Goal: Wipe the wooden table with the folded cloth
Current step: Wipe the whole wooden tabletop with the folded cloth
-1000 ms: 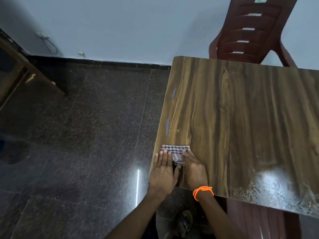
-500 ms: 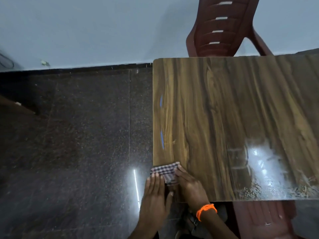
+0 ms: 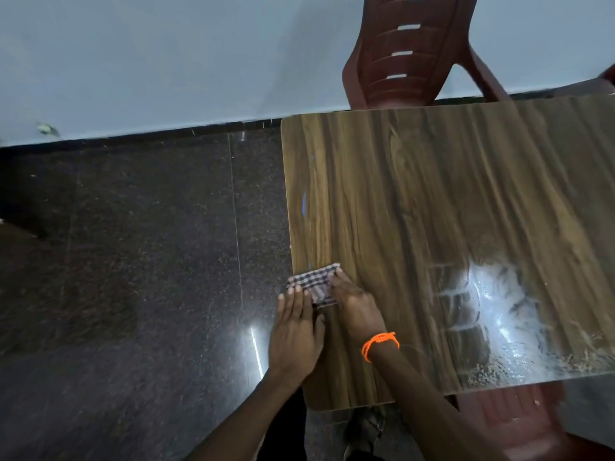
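A dark speckled stone floor (image 3: 133,261), polished and glossy, is seen left of the table (image 3: 432,227), a rectangular top with streaked brown wood grain, rounded corners and a bright glare patch at the right. A ribbed maroon plastic chair (image 3: 409,51) is set behind its far edge. The left hand (image 3: 294,331) is laid flat, fingers extended, at the table's left edge. The right hand (image 3: 356,304), an orange cord at the wrist, is pressed open on the small checked cloth (image 3: 314,284), folded at that edge.
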`<action>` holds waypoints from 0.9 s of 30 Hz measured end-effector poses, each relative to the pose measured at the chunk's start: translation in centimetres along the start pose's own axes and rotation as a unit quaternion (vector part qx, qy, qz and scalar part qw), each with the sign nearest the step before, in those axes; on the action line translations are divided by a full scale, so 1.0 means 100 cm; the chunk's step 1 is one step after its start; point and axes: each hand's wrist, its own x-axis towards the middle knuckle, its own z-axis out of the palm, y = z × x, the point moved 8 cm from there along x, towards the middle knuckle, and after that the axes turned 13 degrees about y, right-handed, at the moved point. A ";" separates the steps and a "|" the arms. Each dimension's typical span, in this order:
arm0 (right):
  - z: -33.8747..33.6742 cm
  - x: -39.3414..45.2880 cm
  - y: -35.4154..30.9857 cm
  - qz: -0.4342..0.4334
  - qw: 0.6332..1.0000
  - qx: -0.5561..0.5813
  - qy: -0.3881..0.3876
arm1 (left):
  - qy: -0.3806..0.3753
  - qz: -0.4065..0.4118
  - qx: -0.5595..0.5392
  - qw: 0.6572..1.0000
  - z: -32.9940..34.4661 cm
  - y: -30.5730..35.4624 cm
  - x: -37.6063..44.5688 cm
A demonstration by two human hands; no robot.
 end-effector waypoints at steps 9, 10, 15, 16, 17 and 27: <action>-0.011 -0.072 0.010 0.014 1.000 0.006 -0.008 | -0.017 0.077 -0.015 0.997 0.008 0.010 -0.041; -0.017 -0.072 0.017 0.029 1.000 0.008 0.002 | -0.013 0.088 -0.020 0.996 0.009 0.018 -0.034; -0.034 -0.027 0.039 0.096 0.994 -0.006 0.057 | 0.009 0.120 -0.025 0.992 0.006 0.035 0.028; -0.033 -0.015 0.041 0.102 0.993 -0.012 0.060 | 0.007 0.118 -0.023 0.993 0.005 0.033 0.042; -0.029 -0.001 0.042 0.104 0.993 -0.017 0.060 | 0.003 0.116 -0.018 0.993 0.004 0.030 0.054; 0.006 0.030 -0.007 0.017 0.997 -0.067 0.014 | 0.017 0.065 -0.019 0.998 -0.004 -0.022 0.046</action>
